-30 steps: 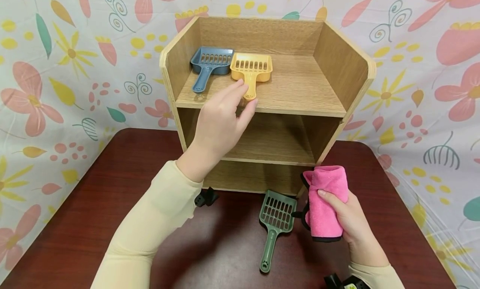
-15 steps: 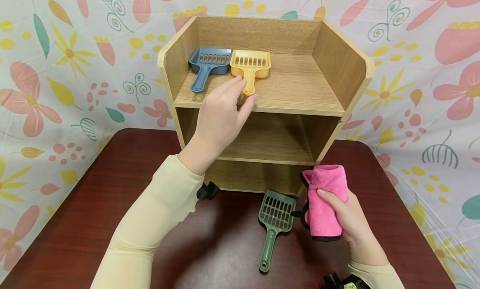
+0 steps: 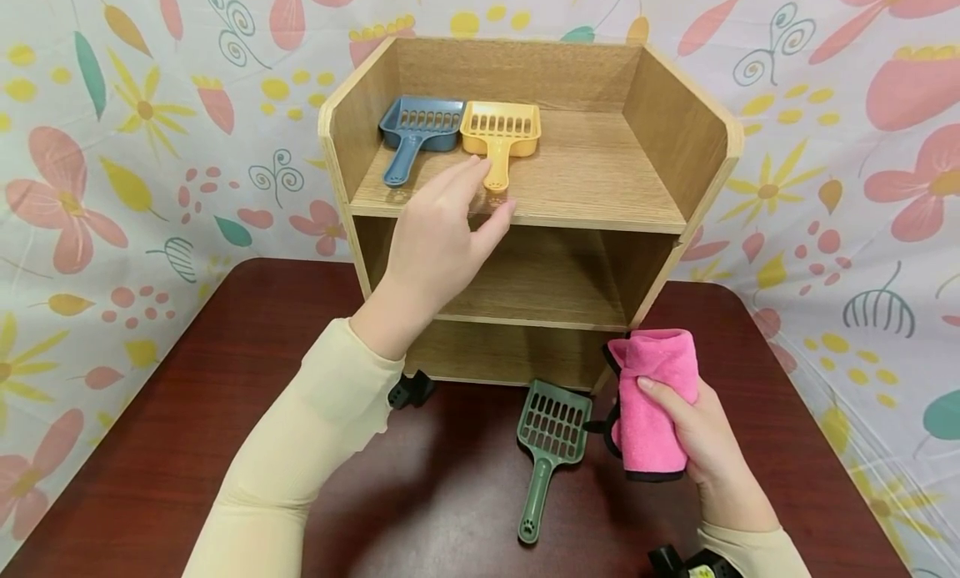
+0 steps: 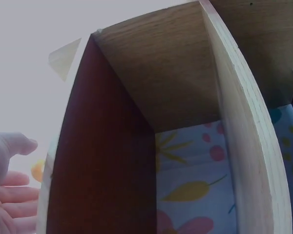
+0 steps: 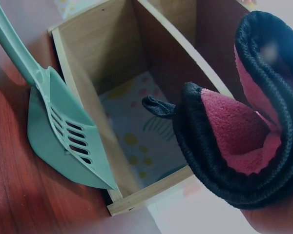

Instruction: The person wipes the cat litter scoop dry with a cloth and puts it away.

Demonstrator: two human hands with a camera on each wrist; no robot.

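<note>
On the top board of a wooden shelf unit (image 3: 600,173) lie a blue litter scoop (image 3: 405,157) and a yellow litter scoop (image 3: 517,144), side by side with handles towards me. My left hand (image 3: 435,240) is at the yellow handle's end, fingers extended along its left side and thumb apart from it. In the left wrist view those fingers (image 4: 19,195) look relaxed. My right hand (image 3: 708,440) grips a rolled pink cloth with black edging (image 3: 656,411), upright beside the unit's lower right corner. The cloth's rolled end (image 5: 239,136) hides most of that hand in the right wrist view.
A green litter scoop (image 3: 553,428) lies on the dark red table (image 3: 187,444) before the unit, its slotted end against the bottom front edge. Two lower compartments (image 3: 543,278) face me. A flower-print cloth (image 3: 150,186) hangs behind and at both sides.
The yellow scoop slid slightly back, closer beside the blue one. My left thumb then moved off its handle, leaving a gap. The right hand and pink cloth stayed nearly still.
</note>
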